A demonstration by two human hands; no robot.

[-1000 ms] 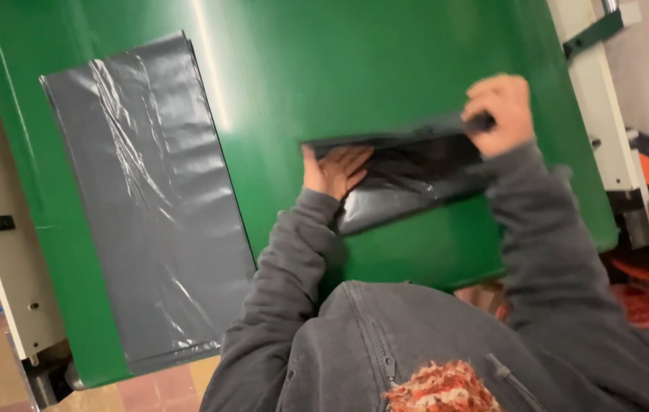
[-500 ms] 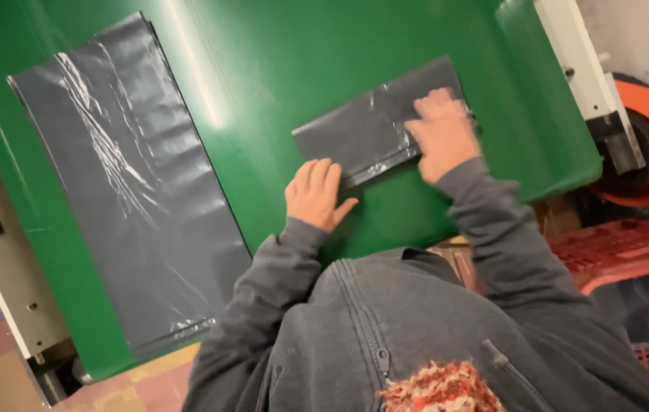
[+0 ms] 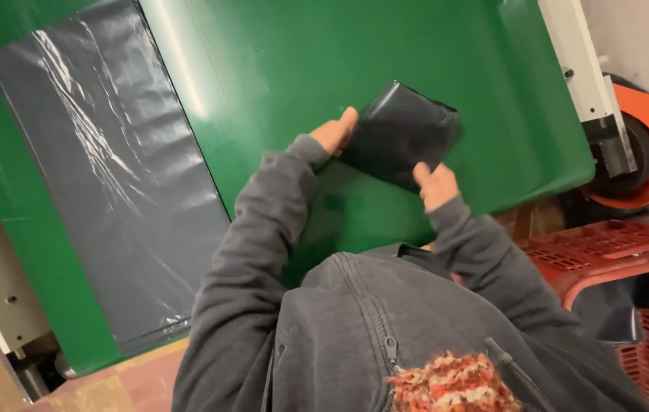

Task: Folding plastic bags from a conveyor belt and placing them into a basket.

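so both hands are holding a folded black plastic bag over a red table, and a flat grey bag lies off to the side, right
Not quite: the head view shows a green table, not red. Both the left hand and right hand hold the folded black plastic bag, with the flat grey bag alongside.

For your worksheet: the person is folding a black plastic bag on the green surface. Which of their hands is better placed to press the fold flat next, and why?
Probably the right hand: its fingers lie on the near edge of the folded black bag, over the bag's face. The left hand only grips the bag's left edge, steadying it.

One head view; looks steeply down, close over the green table (image 3: 278, 69)
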